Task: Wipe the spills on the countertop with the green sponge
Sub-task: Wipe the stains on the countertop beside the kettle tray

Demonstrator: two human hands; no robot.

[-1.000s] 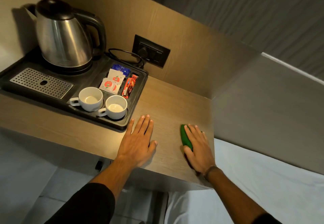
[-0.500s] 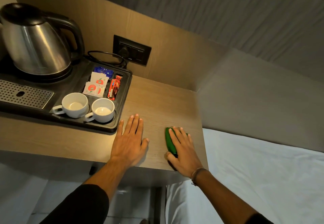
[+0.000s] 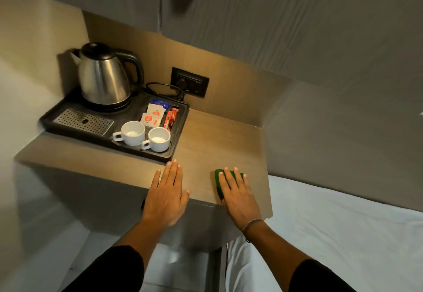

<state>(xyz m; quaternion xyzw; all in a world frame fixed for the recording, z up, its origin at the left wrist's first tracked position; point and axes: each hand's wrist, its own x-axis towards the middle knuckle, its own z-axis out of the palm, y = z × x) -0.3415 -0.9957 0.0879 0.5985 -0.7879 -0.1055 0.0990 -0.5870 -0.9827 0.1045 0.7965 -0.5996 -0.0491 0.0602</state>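
The right hand [image 3: 238,194] is lying palm down on the sponge [image 3: 218,180], fingers extended and slightly apart, pressing it flat against the countertop [image 3: 219,138]. The sponge is sitting near the front edge of the countertop, toward its right end; only its left side and a strip beyond the fingertips are showing green, the rest being covered by the hand. A thin band is showing at the right wrist.

The left hand [image 3: 168,193] is resting flat on the countertop to the left of the sponge, apart from it, fingers together and thumb out to the right. Its heel is overhanging the front edge. It is holding nothing.

A black tray [image 3: 178,136] is sitting on the left part of the countertop, its front right corner just beyond the left fingertips. It is carrying a steel kettle [image 3: 104,75] at the back, a metal grate [image 3: 83,121] at the left, two white cups [image 3: 144,136] side by side at the front, and sachets [image 3: 155,114] in compartments behind the cups. A cord is running from the kettle's base toward a black socket [image 3: 190,82] on the back panel.

No spill is discernible on the countertop; the picture is slightly blurred.
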